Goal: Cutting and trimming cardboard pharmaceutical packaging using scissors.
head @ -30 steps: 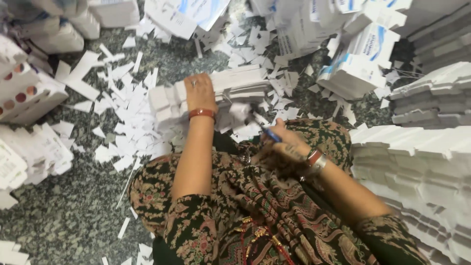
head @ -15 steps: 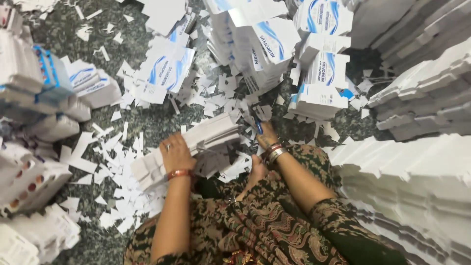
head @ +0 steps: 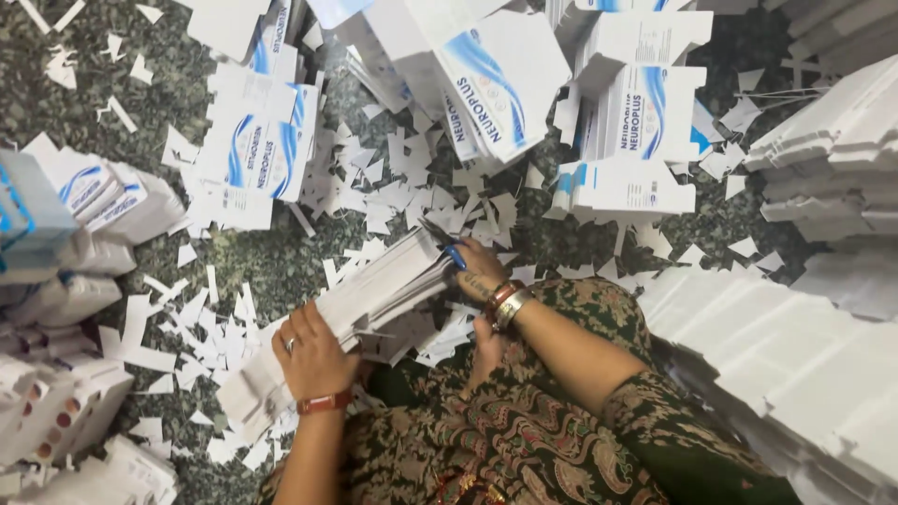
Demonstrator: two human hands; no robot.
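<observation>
A thick stack of flat white die-cut cardboard sheets (head: 374, 290) is held slanted across the lap, above the speckled grey-green stone floor (head: 271, 266). Its lower end is clasped by the left hand (head: 313, 351), fingers curled over the edge, a red bangle (head: 325, 403) worn at the wrist. At the upper end of the stack, a blue-handled tool (head: 447, 247) is grasped by the right hand (head: 482, 271), closed around it. Small white paper offcuts (head: 402, 192) are scattered around the stack. Flattened white-and-blue printed cartons (head: 505, 84) are piled just beyond, and stacked white sheets (head: 823, 150) are seen at the right.
</observation>
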